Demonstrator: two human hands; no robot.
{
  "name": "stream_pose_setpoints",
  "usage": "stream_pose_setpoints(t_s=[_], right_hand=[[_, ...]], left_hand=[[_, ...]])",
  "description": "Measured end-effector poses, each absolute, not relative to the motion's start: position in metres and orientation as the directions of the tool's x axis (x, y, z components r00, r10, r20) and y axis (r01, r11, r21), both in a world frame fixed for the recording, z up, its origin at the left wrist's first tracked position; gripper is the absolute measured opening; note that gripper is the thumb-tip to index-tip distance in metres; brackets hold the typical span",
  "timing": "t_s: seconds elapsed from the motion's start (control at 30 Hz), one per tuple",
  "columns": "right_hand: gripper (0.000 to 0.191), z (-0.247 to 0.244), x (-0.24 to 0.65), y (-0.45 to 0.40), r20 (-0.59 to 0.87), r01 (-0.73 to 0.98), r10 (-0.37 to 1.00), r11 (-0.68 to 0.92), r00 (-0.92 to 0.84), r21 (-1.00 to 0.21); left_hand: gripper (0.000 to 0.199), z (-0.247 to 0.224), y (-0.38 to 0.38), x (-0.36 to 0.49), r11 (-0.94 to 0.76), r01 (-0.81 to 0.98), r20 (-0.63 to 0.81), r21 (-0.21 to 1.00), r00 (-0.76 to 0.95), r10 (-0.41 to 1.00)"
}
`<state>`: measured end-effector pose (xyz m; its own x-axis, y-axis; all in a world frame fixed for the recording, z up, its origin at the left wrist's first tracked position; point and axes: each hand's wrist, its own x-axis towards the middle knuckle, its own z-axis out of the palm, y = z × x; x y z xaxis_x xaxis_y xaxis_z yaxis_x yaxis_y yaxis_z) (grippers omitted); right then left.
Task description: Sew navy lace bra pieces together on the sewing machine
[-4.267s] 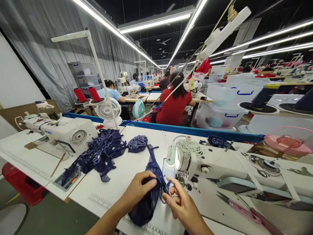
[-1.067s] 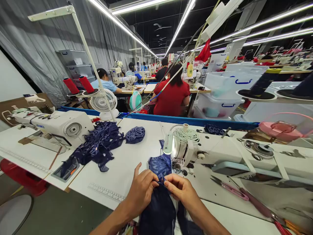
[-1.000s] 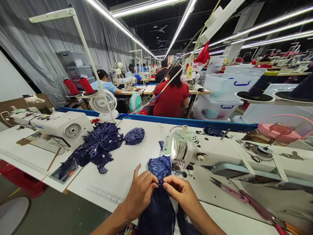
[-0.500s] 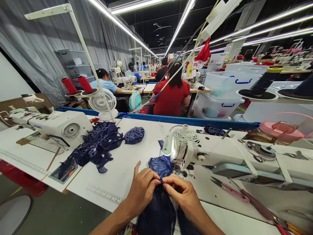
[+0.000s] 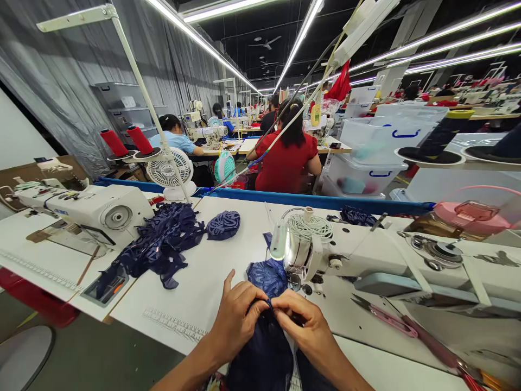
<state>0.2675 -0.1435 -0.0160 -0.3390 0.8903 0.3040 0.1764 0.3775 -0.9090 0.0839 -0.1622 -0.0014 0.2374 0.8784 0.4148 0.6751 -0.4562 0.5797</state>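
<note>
Both hands pinch the same navy fabric piece [image 5: 264, 353] at the table's front edge, fingertips nearly touching. My left hand [image 5: 238, 312] grips its upper edge between thumb and forefinger. From the other side my right hand [image 5: 303, 317] holds that edge in a pinch, its remaining fingers curled. Patterned blue lace fabric [image 5: 267, 277] lies just beyond the fingertips, beside the head of the sewing machine [image 5: 309, 255]. The dark cloth hangs down below the hands toward my lap. Exactly what the fingertips press together is too small to make out.
To the left lies a heap of navy fabric pieces [image 5: 163, 239], with a patterned navy piece [image 5: 223, 225] beside it. Another sewing machine [image 5: 93, 209] stands farther left. Pink-handled thread snips [image 5: 391, 320] and scissors [image 5: 439, 347] lie at right. A person in red [image 5: 287, 157] sits ahead.
The hands keep their pinch on the fabric in almost the same place. The right hand's fingers shift slightly; the view has moved a little.
</note>
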Motion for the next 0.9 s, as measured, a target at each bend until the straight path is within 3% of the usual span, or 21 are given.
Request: stream_pose_setpoints(t_s=[0.23,0.37,0.5,0.67,0.8,0.9], right_hand=[[0.015,-0.01,0.273,-0.146,0.346,0.205,0.833,0.464,-0.431,-0.862],[0.013,-0.008,0.277,-0.149,0.3,0.267,0.855,0.434,-0.423,-0.86],[0.016,-0.003,0.286,-0.15,0.398,0.246,0.804,0.536,-0.443,-0.808],[0.024,0.007,0.289,-0.155,0.374,0.346,0.763,0.595,-0.528,-0.725],[0.006,0.009,0.284,-0.16,0.356,0.399,0.812,0.549,-0.461,-0.735],[0.015,0.007,0.281,-0.16,0.345,0.408,0.847,0.504,-0.405,-0.761]], left_hand=[[0.012,0.001,-0.164,0.083,-0.461,0.606,0.366,0.648,0.283,0.886],[0.008,0.004,-0.164,0.084,-0.415,0.558,0.361,0.719,0.21,0.909],[0.006,0.006,-0.162,0.081,-0.357,0.474,0.292,0.804,0.209,0.934],[0.009,0.004,-0.16,0.08,-0.341,0.528,0.229,0.778,0.266,0.936],[0.01,0.006,-0.161,0.08,-0.345,0.545,0.234,0.764,0.264,0.936],[0.01,0.009,-0.163,0.08,-0.324,0.529,0.219,0.784,0.252,0.943]])
